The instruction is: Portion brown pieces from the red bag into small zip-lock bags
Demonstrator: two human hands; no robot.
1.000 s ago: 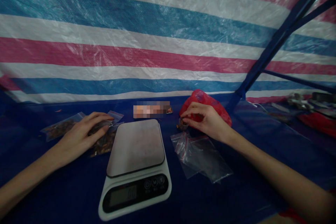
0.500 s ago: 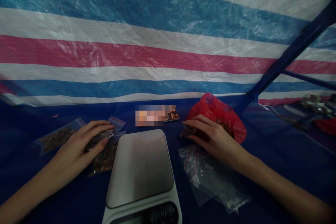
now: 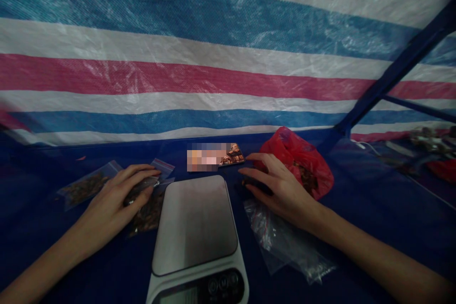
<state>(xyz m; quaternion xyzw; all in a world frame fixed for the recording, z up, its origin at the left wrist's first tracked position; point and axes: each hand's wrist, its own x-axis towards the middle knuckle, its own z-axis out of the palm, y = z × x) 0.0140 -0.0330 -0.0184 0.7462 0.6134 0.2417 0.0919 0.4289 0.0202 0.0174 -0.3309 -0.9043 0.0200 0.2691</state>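
My left hand (image 3: 124,194) lies with fingers stretched over clear zip bags of brown dried pieces (image 3: 147,216), to the left of the scale. Another filled zip bag (image 3: 87,187) lies beyond that wrist. A kitchen scale (image 3: 195,223) with a bare metal plate stands between my hands. On the right, my right hand (image 3: 281,187) is open, fingers apart, low over the blue surface beside a red plastic bag (image 3: 297,152). Brown pieces show in the red bag's mouth. A small dark bit lies by my right fingertips. Flat clear zip bags (image 3: 288,247) lie below that hand.
A phone (image 3: 233,154) with a lit screen, partly pixelated, lies behind the scale. A striped tarp (image 3: 199,76) hangs at the back. A blue frame pole (image 3: 388,71) slants at the right, with blurred items and red plastic (image 3: 443,168) past it.
My right hand has shifted slightly left and its fingers are spread wider. The left hand keeps its pose over the bags. The view has moved a little.
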